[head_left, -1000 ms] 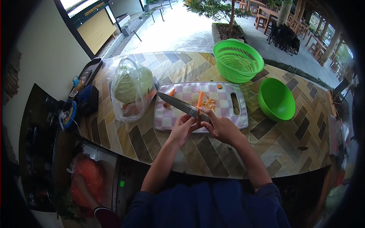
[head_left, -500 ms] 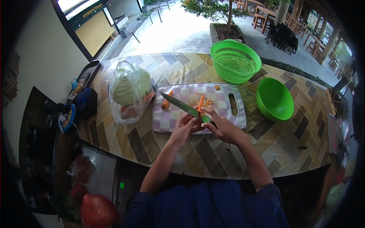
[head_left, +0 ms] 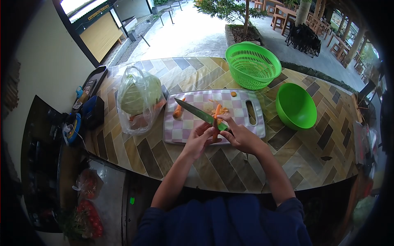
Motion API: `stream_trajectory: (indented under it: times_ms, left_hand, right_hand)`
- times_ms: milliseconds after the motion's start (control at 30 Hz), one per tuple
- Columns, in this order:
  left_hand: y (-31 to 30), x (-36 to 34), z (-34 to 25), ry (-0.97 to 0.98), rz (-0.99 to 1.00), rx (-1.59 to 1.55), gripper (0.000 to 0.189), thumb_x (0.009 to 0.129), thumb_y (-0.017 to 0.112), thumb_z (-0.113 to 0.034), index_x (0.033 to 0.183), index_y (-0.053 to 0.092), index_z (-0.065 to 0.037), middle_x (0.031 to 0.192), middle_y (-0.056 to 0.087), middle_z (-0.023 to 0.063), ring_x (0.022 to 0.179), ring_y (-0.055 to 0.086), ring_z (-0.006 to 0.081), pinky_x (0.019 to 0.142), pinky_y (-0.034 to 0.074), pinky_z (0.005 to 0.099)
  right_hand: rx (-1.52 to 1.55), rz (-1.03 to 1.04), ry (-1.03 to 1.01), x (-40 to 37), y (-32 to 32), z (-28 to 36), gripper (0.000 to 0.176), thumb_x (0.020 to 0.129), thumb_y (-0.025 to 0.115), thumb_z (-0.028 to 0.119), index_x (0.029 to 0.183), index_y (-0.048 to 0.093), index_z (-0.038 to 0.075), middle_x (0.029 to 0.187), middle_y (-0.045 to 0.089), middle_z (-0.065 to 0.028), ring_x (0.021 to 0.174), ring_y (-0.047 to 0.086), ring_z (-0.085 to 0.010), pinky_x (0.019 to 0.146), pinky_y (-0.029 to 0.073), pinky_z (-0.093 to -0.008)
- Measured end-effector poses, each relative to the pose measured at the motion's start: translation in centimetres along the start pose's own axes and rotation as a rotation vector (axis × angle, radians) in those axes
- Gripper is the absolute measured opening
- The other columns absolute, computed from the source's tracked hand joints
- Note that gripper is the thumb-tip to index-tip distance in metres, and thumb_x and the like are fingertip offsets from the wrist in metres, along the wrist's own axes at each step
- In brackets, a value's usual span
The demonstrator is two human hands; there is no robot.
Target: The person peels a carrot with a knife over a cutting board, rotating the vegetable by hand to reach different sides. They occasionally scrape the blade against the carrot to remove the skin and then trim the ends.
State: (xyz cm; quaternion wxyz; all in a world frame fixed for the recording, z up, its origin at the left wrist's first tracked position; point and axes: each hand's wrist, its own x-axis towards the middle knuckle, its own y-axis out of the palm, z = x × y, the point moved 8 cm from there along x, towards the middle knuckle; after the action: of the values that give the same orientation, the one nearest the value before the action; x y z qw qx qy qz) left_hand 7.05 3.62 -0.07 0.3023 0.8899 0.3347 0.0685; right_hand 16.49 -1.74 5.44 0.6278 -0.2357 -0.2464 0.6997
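Observation:
My left hand (head_left: 198, 138) is closed around the lower part of a carrot (head_left: 217, 110), whose bright orange, peeled part points up and away over the cutting board. In my right hand (head_left: 241, 136) is a knife with a long dark blade (head_left: 193, 110) that slants up to the left and crosses the carrot; a green part shows near its handle. Beneath both hands lies the pink-and-white checked cutting board (head_left: 193, 131). Orange peelings (head_left: 224, 110) are scattered on it beyond the carrot. Another carrot piece (head_left: 178, 111) rests at the board's left side, and a small round slice (head_left: 233, 94) near its far edge.
Left of the board stands a cabbage (head_left: 141, 94) in a clear plastic bag. A green colander (head_left: 252, 65) and a green bowl (head_left: 296, 106) are on the right of the tiled table (head_left: 221, 174). Low on the left lies a bag of red produce (head_left: 92, 217).
The carrot and knife have shifted only slightly in my hands. At the lower left, a large red rounded shape has gone from view, and the bag of red produce now shows.

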Motion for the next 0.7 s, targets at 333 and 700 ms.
stream_trajectory:
  times_ms: [333,700]
  left_hand:
    - [-0.6,0.1,0.3,0.015,-0.022,0.005,0.029,0.088,0.05,-0.01,0.117,0.048,-0.003,0.108,0.055,0.006,0.091,0.058,0.0145,0.075,0.054,0.0325]
    - [0.1,-0.3,-0.2,0.01,-0.019,0.048,0.029,0.089,0.049,-0.01,0.117,0.049,-0.003,0.104,0.057,0.005,0.088,0.058,0.0128,0.075,0.053,0.0307]
  right_hand:
    - [-0.215,-0.077,-0.003,0.0,0.2,0.0,0.049,0.088,0.046,0.027,0.13,0.022,0.02,0.06,0.055,-0.0216,0.058,0.056,-0.0401,0.051,0.04,-0.0475]
    - [-0.273,-0.164,-0.08,-0.1,0.0,0.5,0.045,0.088,0.048,0.024,0.127,0.027,0.016,0.06,0.055,-0.0204,0.058,0.056,-0.0397,0.048,0.04,-0.0474]
